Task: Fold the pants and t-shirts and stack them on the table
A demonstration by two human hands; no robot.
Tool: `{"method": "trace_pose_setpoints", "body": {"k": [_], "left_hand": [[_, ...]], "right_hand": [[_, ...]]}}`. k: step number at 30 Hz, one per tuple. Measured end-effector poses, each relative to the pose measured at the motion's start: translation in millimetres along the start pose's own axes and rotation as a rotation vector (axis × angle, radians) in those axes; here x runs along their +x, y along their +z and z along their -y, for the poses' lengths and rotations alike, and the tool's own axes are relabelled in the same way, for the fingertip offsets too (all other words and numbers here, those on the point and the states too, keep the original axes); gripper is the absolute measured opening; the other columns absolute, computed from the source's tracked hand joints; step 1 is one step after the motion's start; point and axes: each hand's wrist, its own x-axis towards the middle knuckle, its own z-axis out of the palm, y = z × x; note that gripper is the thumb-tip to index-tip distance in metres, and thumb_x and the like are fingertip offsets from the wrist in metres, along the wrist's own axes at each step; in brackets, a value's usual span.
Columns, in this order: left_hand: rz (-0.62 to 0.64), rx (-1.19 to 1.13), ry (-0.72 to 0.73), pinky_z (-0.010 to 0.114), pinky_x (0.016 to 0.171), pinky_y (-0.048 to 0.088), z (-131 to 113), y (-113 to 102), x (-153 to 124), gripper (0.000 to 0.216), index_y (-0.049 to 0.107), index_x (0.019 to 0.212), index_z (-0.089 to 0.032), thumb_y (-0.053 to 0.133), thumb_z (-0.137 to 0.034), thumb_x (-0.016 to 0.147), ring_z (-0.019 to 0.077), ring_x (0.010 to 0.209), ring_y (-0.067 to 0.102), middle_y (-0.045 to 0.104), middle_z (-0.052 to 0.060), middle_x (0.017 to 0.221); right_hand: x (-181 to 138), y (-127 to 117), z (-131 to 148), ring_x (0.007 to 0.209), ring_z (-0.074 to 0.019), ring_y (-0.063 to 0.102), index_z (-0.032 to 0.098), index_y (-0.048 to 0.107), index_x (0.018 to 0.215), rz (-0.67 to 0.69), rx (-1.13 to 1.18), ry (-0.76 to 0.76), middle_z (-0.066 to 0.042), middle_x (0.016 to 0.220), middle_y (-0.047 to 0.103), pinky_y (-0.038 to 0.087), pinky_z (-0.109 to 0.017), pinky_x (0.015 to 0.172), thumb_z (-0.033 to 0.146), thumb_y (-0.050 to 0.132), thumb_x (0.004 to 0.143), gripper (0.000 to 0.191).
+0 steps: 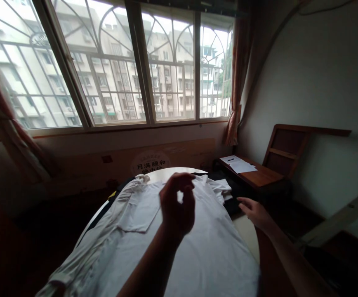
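A white T-shirt (210,247) lies spread over a round pale table (250,235), its short sleeve (220,187) stretching out at the far right. My left hand (179,204) is raised above the middle of the shirt, fingers loosely curled with a gap inside, and nothing shows in it. Past the table's right side, my right hand (255,211) hovers near the sleeve with fingers stretched out and holding nothing. A folded white part of cloth (143,210) lies left of my left hand. Crumpled off-white cloth (104,231) runs along the left edge.
Dark cloth (233,206) lies beyond the sleeve. Papers with a pen (239,164) rest on a low wooden table (264,176) at the right. Behind stand a printed cardboard panel (191,154), barred windows (173,74) and tied curtains (233,82).
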Motion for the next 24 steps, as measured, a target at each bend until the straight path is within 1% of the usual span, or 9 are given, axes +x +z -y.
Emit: {"method": "trace_pose_setpoints", "body": {"k": [2,4,6,9,11,14,18,21,24], "left_hand": [[0.110,0.068,-0.044,0.031,0.075,0.053,39.1,43.0,15.6,0.024,0.070,0.105,-0.021,0.057,-0.016,0.086,0.0160,0.076,0.064,0.070,0.003,0.087],[0.375,0.326,-0.200,0.035,0.087,0.053,78.2,84.6,11.0,0.024,0.071,0.105,-0.020,0.058,-0.015,0.085,0.0212,0.094,0.067,0.072,0.007,0.102],[0.524,0.463,-0.323,0.036,0.100,0.049,113.8,120.5,-8.7,0.031,0.068,0.118,-0.019,0.055,-0.019,0.089,0.0239,0.114,0.062,0.069,0.010,0.120],[0.587,0.482,-0.364,0.035,0.108,0.045,152.8,157.4,-46.1,0.037,0.064,0.127,-0.015,0.054,-0.022,0.092,0.0245,0.121,0.060,0.067,0.012,0.127],[0.612,0.482,-0.374,0.037,0.114,0.040,168.5,170.4,-65.5,0.042,0.061,0.132,-0.012,0.054,-0.024,0.092,0.0261,0.128,0.056,0.064,0.014,0.133],[0.644,0.512,-0.389,0.041,0.120,0.031,182.6,178.1,-80.9,0.050,0.055,0.139,-0.009,0.052,-0.030,0.094,0.0298,0.140,0.045,0.055,0.017,0.145],[0.664,0.566,-0.392,0.044,0.123,0.028,192.7,180.5,-87.7,0.054,0.050,0.144,-0.008,0.047,-0.033,0.096,0.0315,0.145,0.038,0.049,0.018,0.151],[0.684,0.592,-0.413,0.048,0.122,0.027,195.0,181.9,-90.6,0.058,0.047,0.146,-0.007,0.046,-0.035,0.096,0.0330,0.147,0.035,0.047,0.019,0.153],[0.703,0.597,-0.439,0.048,0.123,0.025,193.6,182.7,-91.4,0.061,0.044,0.148,-0.007,0.045,-0.037,0.095,0.0327,0.148,0.033,0.045,0.019,0.155]], "right_hand": [[45.6,1.7,1.2,0.086,-0.0202,0.071,0.014,0.066,0.131,0.026,-0.155,0.093,-0.012,0.112,0.074,0.055,-0.027,0.070,0.036,0.053,0.089,0.050],[87.6,8.2,3.6,0.081,-0.0217,0.072,0.010,0.070,0.124,0.057,-0.242,0.161,-0.015,0.107,0.075,0.054,-0.027,0.064,0.035,0.051,0.091,0.046],[122.7,18.2,3.2,0.075,-0.0257,0.072,0.006,0.076,0.105,0.083,-0.290,0.214,-0.019,0.091,0.075,0.054,-0.029,0.060,0.040,0.055,0.089,0.044],[158.6,34.7,-5.2,0.074,-0.0305,0.072,0.005,0.078,0.085,0.103,-0.332,0.264,-0.020,0.075,0.073,0.053,-0.031,0.058,0.046,0.064,0.083,0.043],[171.4,44.4,-14.0,0.075,-0.0305,0.072,0.007,0.075,0.074,0.113,-0.322,0.242,-0.019,0.069,0.070,0.052,-0.030,0.061,0.045,0.070,0.078,0.038],[177.2,55.4,-25.7,0.069,-0.0250,0.068,0.011,0.069,0.064,0.152,-0.246,0.148,-0.012,0.063,0.067,0.049,-0.028,0.061,0.038,0.073,0.073,0.028],[173.1,59.2,-31.2,0.072,-0.0174,0.064,0.015,0.065,0.077,0.108,-0.101,-0.029,-0.004,0.075,0.069,0.048,-0.023,0.065,0.038,0.061,0.081,0.024],[173.7,48.6,-29.2,0.081,-0.0179,0.064,0.016,0.062,0.087,0.011,-0.034,-0.137,-0.004,0.086,0.070,0.050,-0.025,0.072,0.048,0.049,0.088,0.034],[182.3,30.1,-27.4,0.088,-0.0212,0.064,0.016,0.063,0.095,-0.067,-0.032,-0.187,-0.007,0.094,0.071,0.051,-0.029,0.081,0.051,0.047,0.090,0.039]]}}
